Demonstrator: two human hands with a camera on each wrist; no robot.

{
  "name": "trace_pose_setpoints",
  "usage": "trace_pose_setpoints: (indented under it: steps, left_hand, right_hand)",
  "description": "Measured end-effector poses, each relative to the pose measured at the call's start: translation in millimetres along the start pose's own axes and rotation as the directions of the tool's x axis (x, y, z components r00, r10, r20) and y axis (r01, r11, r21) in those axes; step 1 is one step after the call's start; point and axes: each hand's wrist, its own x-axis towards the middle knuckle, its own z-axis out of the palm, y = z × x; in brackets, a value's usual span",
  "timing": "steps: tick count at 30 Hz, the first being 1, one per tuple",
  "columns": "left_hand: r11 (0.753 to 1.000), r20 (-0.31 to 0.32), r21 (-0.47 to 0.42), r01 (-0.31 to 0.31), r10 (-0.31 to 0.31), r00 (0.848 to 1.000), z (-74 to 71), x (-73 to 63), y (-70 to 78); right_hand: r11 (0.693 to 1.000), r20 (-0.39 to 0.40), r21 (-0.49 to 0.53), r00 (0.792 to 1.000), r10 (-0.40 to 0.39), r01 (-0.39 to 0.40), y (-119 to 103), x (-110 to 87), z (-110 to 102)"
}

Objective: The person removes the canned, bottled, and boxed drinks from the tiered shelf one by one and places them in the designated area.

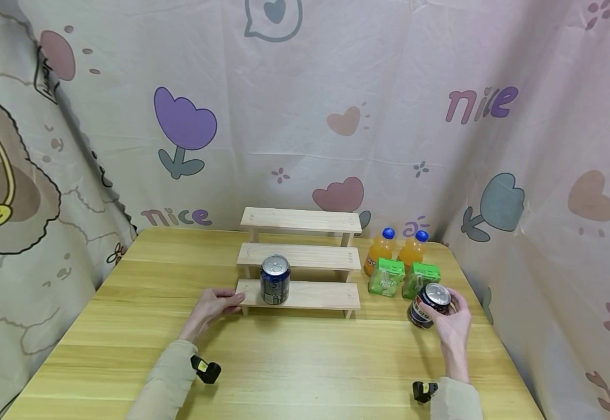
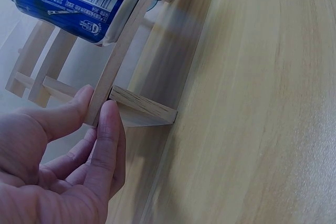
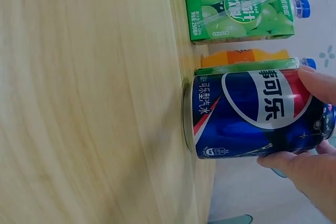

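A three-step wooden rack [image 1: 315, 296] stands at the middle of the table. On its lowest step, left of centre, a blue soda can [image 1: 275, 281] stands upright, its barcode side showing in the left wrist view. My left hand [image 1: 214, 309] pinches the left end of that step between thumb and fingers [image 2: 105, 145]. To the right of the rack, my right hand [image 1: 455, 319] grips a second soda can [image 3: 247, 114], dark blue with a red, white and blue emblem, thumb on one side and fingers on the other. It is slightly tilted in the head view.
Behind the held can are two green juice boxes [image 1: 386, 277], and behind those two orange drink bottles [image 1: 380, 249] with blue caps. A patterned curtain [image 1: 283, 116] hangs around the back and sides of the wooden table [image 1: 305, 361].
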Motion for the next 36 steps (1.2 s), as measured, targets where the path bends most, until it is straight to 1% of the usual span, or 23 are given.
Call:
trace_pose_setpoints:
  steps: [13, 15, 20, 27, 31, 33, 36]
  left_hand:
    - [1.0, -0.013, 0.019, 0.012, -0.012, 1.0, 1.3, 0.7, -0.3]
    - [1.0, -0.008, 0.021, 0.009, -0.009, 1.0, 0.6, 0.2, -0.1]
    - [1.0, -0.008, 0.024, 0.007, -0.007, 1.0, 0.3, -0.9, 0.6]
    - [1.0, -0.013, 0.031, 0.007, -0.007, 1.0, 1.9, -0.4, -0.1]
    - [1.0, -0.013, 0.025, 0.005, -0.005, 1.0, 1.8, -0.4, -0.3]
    - [1.0, -0.012, 0.024, 0.005, -0.005, 1.0, 1.6, -0.5, -0.3]
    - [1.0, -0.009, 0.027, 0.005, -0.005, 1.0, 1.4, -0.8, -0.3]
  right_hand:
    - [0.997, 0.023, -0.079, 1.0, -0.002, 0.004, -1.1, -1.2, -1.2]
    - [0.996, 0.031, -0.093, 1.0, 0.002, 0.001, -1.8, -1.1, -0.9]
    - [0.994, 0.068, -0.104, 0.998, -0.019, 0.026, -2.4, -0.8, -1.0]
    - [0.99, 0.09, -0.115, 0.993, -0.075, 0.086, -0.8, -2.4, -3.2]
    - [0.984, 0.078, -0.127, 0.99, -0.118, 0.127, -1.6, -3.7, -2.8]
    - [0.977, 0.068, -0.132, 0.985, -0.157, 0.165, -2.5, -4.5, -2.0]
    - [0.96, 0.044, -0.155, 0.972, -0.23, 0.234, -4.9, -6.2, -0.3]
